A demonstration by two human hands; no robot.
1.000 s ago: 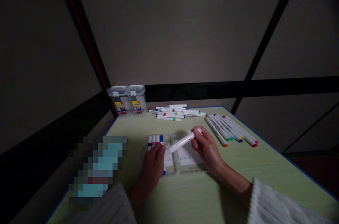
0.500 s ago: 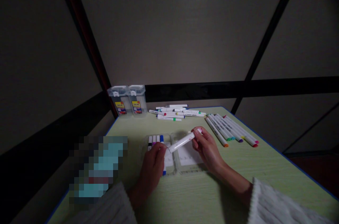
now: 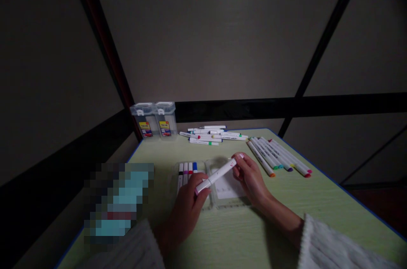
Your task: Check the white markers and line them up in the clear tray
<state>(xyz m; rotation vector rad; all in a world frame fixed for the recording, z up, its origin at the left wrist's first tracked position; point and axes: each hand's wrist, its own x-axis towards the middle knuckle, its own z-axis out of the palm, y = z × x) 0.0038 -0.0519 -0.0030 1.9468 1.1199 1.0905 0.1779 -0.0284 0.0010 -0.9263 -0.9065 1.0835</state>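
Note:
A white marker [image 3: 221,170] slants between my two hands above an open clear plastic case [image 3: 210,205]. My left hand [image 3: 187,205] pinches its lower left end, and my right hand [image 3: 251,178] grips its upper right end. In the left half of the case stand several white markers [image 3: 185,169] with black, purple and red bands, and one with a blue cap [image 3: 195,167]. A white sheet [image 3: 225,188] lies in the right half. My left hand hides part of the case.
Two lidded clear boxes [image 3: 145,123] [image 3: 165,121] stand at the table's back left. A loose pile of thin markers [image 3: 216,137] lies at the back. Thicker coloured-tip markers [image 3: 276,154] lie to the right. A pixelated object [image 3: 127,201] is at the left.
The fingers of my left hand have shifted along the marker's lower end, and more of that end shows. My right hand has hardly moved.

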